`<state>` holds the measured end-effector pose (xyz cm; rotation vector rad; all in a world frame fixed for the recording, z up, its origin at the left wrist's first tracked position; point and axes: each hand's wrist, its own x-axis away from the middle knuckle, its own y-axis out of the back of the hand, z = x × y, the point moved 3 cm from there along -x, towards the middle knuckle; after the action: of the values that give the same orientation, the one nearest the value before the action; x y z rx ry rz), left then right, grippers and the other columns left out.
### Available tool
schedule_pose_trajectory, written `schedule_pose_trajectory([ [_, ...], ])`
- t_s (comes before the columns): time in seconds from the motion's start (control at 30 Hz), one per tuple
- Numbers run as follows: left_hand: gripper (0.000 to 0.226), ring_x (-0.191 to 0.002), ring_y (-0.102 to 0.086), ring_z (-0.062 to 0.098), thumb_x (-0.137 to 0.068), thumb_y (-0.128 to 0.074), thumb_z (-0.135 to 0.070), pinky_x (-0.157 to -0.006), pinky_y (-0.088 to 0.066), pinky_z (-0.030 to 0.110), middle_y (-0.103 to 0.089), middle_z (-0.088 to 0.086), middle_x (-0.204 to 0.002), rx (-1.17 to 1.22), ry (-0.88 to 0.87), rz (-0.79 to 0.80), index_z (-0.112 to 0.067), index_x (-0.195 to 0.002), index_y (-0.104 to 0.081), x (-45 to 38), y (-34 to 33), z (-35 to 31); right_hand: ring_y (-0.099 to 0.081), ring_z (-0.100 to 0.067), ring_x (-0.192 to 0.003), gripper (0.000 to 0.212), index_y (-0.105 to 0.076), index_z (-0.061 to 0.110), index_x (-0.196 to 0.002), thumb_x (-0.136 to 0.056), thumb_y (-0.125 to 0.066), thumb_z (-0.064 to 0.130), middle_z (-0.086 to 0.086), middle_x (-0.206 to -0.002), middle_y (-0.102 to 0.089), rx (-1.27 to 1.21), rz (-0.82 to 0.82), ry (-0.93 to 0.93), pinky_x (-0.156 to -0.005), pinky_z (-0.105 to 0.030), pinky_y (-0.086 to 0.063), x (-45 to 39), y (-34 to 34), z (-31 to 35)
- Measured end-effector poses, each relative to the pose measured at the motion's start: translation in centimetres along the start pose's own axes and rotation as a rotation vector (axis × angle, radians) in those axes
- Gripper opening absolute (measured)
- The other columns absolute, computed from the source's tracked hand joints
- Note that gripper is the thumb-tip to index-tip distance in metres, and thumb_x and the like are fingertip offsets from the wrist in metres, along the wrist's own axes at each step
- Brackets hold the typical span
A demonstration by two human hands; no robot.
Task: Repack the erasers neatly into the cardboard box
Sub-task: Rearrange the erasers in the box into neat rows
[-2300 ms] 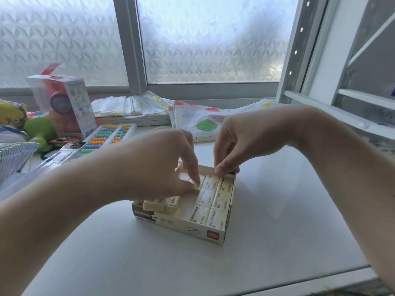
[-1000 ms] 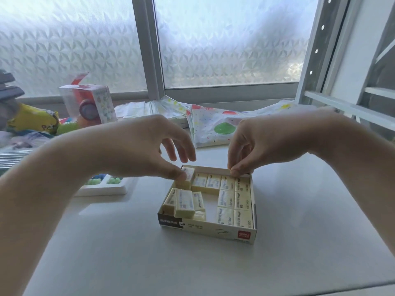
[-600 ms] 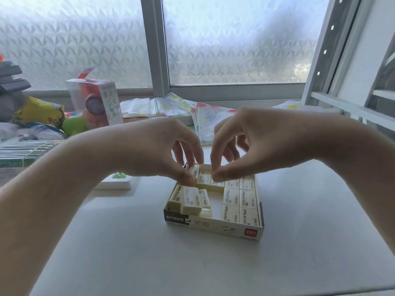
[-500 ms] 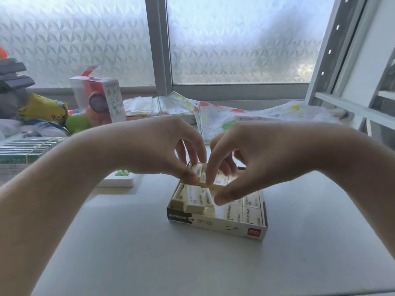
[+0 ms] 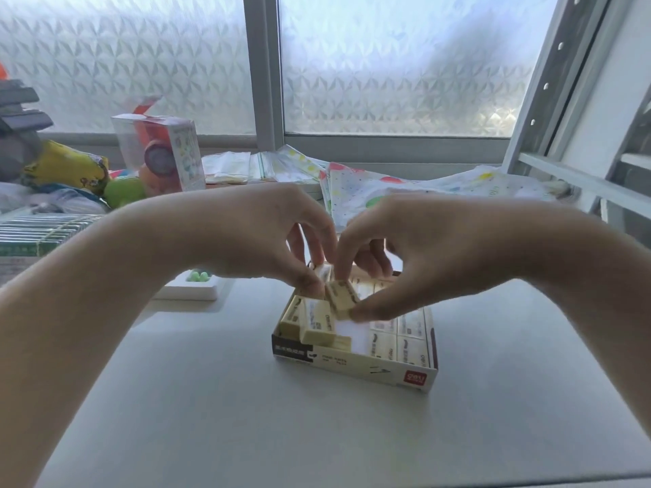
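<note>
- My right hand pinches a cream rectangular eraser, long axis toward me, above the shallow cardboard box's middle gap.
- My left hand, fingertips closed, touches its far end.

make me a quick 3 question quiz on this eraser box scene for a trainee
1. True or false: the cardboard box is fully packed.
2. Which hand pinches the tilted eraser? A) left hand B) right hand
3. Fill in: the bare gap in the box lies between the loose erasers and the ____ rows.

Key: 1 false; 2 B, right hand, while the left hand only touches nearby; 3 neat.
</note>
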<state>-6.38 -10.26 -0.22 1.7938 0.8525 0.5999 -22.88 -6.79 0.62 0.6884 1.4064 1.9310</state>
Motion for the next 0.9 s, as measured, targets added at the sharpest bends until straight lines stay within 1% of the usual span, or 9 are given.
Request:
schedule_pose_trajectory([
  [0.1,0.025,-0.086,-0.069,-0.008,-0.073,-0.085,-0.044,-0.087,-0.059,0.033,-0.074,-0.026,-0.094,0.000,0.013,-0.012,-0.043,-0.095,-0.074,0.0,0.0,0.0,-0.058,-0.001,-0.063,0.021,-0.075,0.041,-0.099,-0.079,-0.081,0.042,0.004,-0.082,-0.069,-0.056,-0.022,-0.048,-0.059,-0.018,-0.048,1.1,1.9,-1.4],
  [0.23,0.025,-0.086,-0.069,-0.008,-0.072,-0.085,-0.047,-0.086,-0.058,0.032,-0.074,-0.025,-0.095,-0.005,0.009,-0.011,-0.043,-0.094,-0.074,-0.1,-0.1,0.1,-0.065,0.003,-0.078,0.034,-0.072,0.051,-0.111,-0.088,-0.076,0.026,0.017,-0.087,-0.071,0.058,0.066,-0.141,-0.065,-0.016,-0.052,1.1,1.7,-2.3],
  [0.33,0.024,-0.086,-0.069,-0.008,-0.073,-0.085,-0.047,-0.086,-0.058,0.033,-0.074,-0.025,-0.095,-0.005,0.007,-0.004,-0.043,-0.094,-0.074,0.0,-0.1,0.1,-0.062,0.010,-0.076,0.040,-0.072,0.055,-0.114,-0.092,-0.068,0.022,0.024,-0.088,-0.072,0.079,0.068,-0.171,-0.063,-0.012,-0.049,1.0,1.5,-2.1],
  [0.43,0.024,-0.086,-0.069,-0.007,-0.073,-0.085,-0.045,-0.086,-0.057,0.030,-0.074,-0.024,-0.095,0.003,0.002,-0.008,-0.042,-0.094,-0.074,0.0,-0.1,0.0,-0.066,0.003,-0.083,0.025,-0.075,0.048,-0.112,-0.090,-0.066,0.040,0.022,-0.089,-0.072,0.085,0.029,-0.174,-0.069,-0.018,-0.050,0.9,1.5,-1.7],
  [0.5,0.024,-0.087,-0.069,-0.006,-0.074,-0.085,-0.045,-0.086,-0.057,0.029,-0.074,-0.024,-0.094,0.004,0.005,-0.009,-0.042,-0.094,-0.074,0.0,-0.1,0.0,-0.067,0.000,-0.085,0.027,-0.076,0.042,-0.109,-0.087,-0.068,0.054,0.019,-0.088,-0.070,0.138,0.015,-0.184,-0.076,-0.028,-0.056,0.6,1.0,-1.5],
  [0.53,0.023,-0.087,-0.069,-0.006,-0.074,-0.084,-0.045,-0.086,-0.057,0.029,-0.073,-0.025,-0.094,0.000,0.007,-0.008,-0.042,-0.094,-0.074,0.0,-0.1,0.0,-0.067,-0.001,-0.085,0.028,-0.076,0.039,-0.108,-0.086,-0.069,0.056,0.018,-0.088,-0.070,0.164,0.005,-0.182,-0.078,-0.032,-0.057,0.4,0.8,-1.4],
  [0.63,0.023,-0.088,-0.069,-0.007,-0.075,-0.084,-0.046,-0.087,-0.057,0.028,-0.073,-0.025,-0.094,-0.012,0.012,-0.007,-0.044,-0.095,-0.074,0.0,-0.1,-0.1,-0.067,-0.002,-0.087,0.022,-0.075,0.039,-0.103,-0.087,-0.071,0.054,0.018,-0.088,-0.069,0.185,-0.022,-0.169,-0.083,-0.036,-0.058,0.1,0.4,-1.2],
  [0.77,0.025,-0.088,-0.067,-0.008,-0.074,-0.084,-0.047,-0.087,-0.057,0.026,-0.072,-0.026,-0.096,-0.014,0.024,-0.014,-0.044,-0.096,-0.074,0.0,-0.1,0.0,-0.065,0.002,-0.089,0.010,-0.074,0.044,-0.097,-0.087,-0.074,0.046,0.022,-0.090,-0.067,0.155,0.004,-0.115,-0.085,-0.033,-0.057,0.3,0.4,-0.9],
  [0.9,0.023,-0.087,-0.068,-0.007,-0.074,-0.084,-0.046,-0.087,-0.057,0.029,-0.073,-0.024,-0.094,-0.015,0.016,-0.014,-0.043,-0.095,-0.074,0.0,-0.1,0.0,-0.059,0.007,-0.097,0.017,-0.074,0.051,-0.096,-0.087,-0.072,0.037,0.024,-0.103,-0.069,0.125,0.067,-0.042,-0.090,-0.030,-0.054,0.8,0.4,-0.5],
])
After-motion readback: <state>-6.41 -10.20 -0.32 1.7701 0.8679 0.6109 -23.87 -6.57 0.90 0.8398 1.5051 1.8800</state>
